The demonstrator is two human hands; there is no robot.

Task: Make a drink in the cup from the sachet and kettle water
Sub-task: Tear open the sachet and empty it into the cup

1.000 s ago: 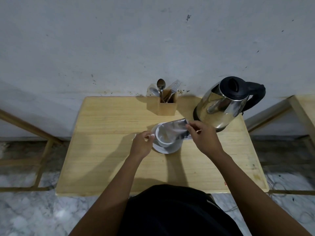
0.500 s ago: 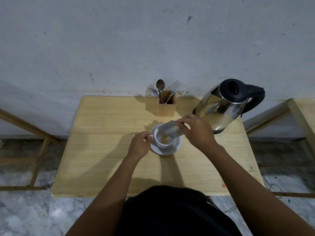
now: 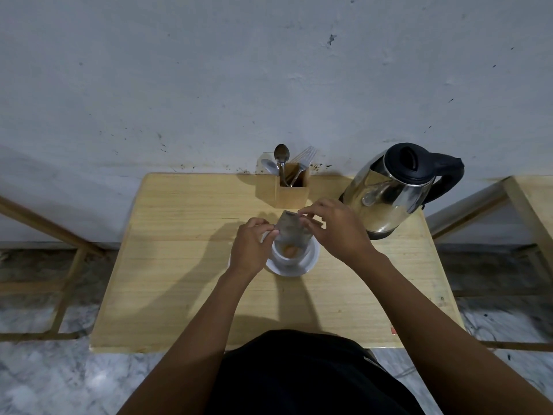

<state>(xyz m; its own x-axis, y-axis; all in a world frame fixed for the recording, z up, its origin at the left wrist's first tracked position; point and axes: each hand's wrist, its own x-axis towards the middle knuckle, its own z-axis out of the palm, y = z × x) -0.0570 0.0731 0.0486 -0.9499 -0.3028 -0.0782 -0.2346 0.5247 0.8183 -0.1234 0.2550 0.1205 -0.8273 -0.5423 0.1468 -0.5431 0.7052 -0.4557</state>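
Head view: sachet (image 3: 291, 230) over cup (image 3: 291, 256)

Left hand (image 3: 250, 250), right hand (image 3: 335, 227) pinching

A light wood table (image 3: 185, 265) stands pushed up against a pale grey wall (image 3: 209, 70). The wall has small dark spots and marks — more of them low down, near the table's back edge. The floor (image 3: 45, 381) is grey and white marble. Thin wood frames (image 3: 59, 283) stand at both sides — the right one (image 3: 529, 205) looks like another table.
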